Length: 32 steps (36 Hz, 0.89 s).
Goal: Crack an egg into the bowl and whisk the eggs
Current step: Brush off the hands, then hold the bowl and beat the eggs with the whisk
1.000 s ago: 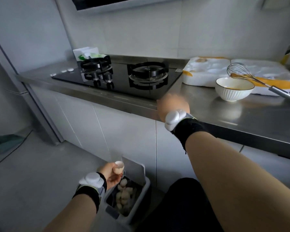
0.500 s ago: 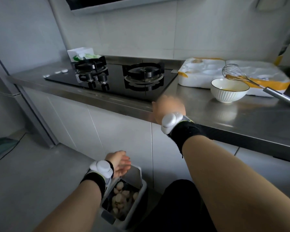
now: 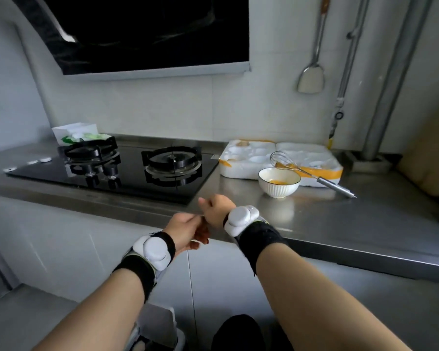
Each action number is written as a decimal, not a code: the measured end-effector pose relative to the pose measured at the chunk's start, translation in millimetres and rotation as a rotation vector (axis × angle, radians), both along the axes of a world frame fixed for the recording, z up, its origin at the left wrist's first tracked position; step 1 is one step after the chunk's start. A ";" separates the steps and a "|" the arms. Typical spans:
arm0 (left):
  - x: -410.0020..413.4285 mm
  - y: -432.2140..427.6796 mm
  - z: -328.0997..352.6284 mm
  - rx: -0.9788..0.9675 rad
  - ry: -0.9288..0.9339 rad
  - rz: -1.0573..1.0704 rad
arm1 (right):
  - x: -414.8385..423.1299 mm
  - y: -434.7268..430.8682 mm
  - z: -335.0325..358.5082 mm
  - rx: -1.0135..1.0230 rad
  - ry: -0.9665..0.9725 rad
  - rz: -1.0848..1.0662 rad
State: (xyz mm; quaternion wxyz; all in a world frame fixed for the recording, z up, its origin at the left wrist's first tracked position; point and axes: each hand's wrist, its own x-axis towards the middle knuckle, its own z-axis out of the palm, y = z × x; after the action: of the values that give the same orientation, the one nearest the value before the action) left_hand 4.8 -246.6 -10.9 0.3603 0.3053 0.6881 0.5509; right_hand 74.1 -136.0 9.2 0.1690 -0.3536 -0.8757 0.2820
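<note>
Your left hand [image 3: 185, 231]: fingers curled, touching right hand [image 3: 217, 211].
Your right hand: fingers curled, empty.
Bowl [image 3: 279, 186]: on surface [image 3: 340, 224], whisk [image 3: 312, 174] behind.

i have my left hand [image 3: 185, 231] and right hand [image 3: 217, 210] touching out in front, both curled into loose fists, forearms [image 3: 107, 307] stretched forward.
</note>
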 end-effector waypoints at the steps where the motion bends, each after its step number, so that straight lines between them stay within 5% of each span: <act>1: 5.8 6.6 8.4 -0.002 0.022 -0.014 | 6.6 5.9 6.6 -0.018 0.021 -0.014; 12: 22.8 49.2 50.9 0.055 -0.016 -0.076 | 63.6 31.2 50.9 -0.124 0.277 -0.032; 22: 52.7 104.5 79.4 0.004 -0.249 -0.120 | 135.1 97.9 58.5 -0.135 0.548 -0.331; 32: 65.3 151.9 68.3 -0.049 -0.438 -0.178 | 195.4 152.5 42.4 0.060 0.138 -0.745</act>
State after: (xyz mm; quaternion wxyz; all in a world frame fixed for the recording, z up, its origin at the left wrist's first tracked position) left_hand 70.1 -94.6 57.5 0.5556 0.2293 0.5770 0.5530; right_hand 269.4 16.5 51.6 0.3290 -0.6228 -0.6815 0.1986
